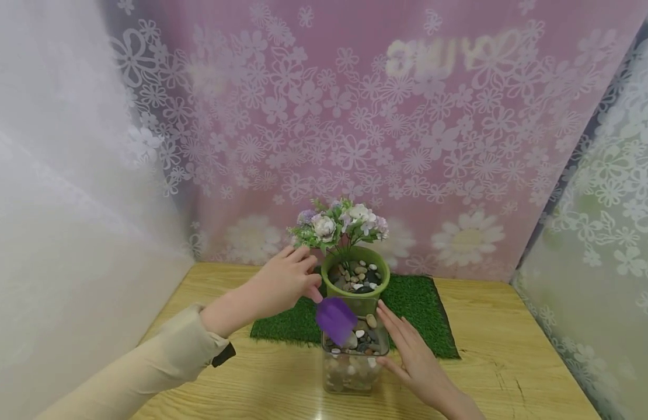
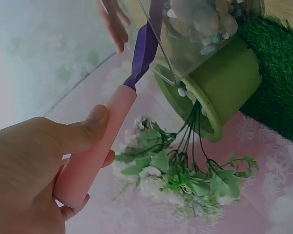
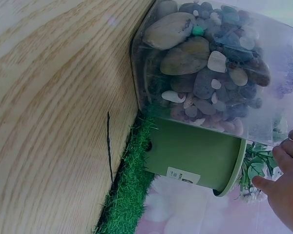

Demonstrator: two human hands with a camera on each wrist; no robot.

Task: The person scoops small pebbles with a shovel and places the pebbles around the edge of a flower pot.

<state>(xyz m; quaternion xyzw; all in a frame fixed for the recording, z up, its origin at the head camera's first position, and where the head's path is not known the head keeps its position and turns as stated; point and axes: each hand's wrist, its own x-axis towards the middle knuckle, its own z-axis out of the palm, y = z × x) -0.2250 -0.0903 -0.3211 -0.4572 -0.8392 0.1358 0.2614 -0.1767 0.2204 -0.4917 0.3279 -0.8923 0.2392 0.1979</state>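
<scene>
My left hand [image 1: 282, 283] grips the pink handle [image 2: 95, 146] of a small purple garden trowel [image 1: 334, 319]. The trowel's blade tilts down over the mouth of a clear square container [image 1: 350, 354], and its tip overlaps the stones there. Mixed pebbles [image 3: 205, 68], large and small, fill the lower part of this container. Beside the container's right side is my right hand [image 1: 415, 361], fingers extended, with fingertips and thumb right at the rim. Just behind stands a green flowerpot [image 1: 385, 279] with pebbles inside and artificial flowers [image 1: 350, 224] rising from it.
Under the pot lies a green artificial grass mat [image 1: 424, 315] on the wood-grain table [image 1: 492, 361]. A pink floral curtain [image 1: 355, 116] hangs behind, and pale sheets [image 1: 66, 192] close off the left and right sides.
</scene>
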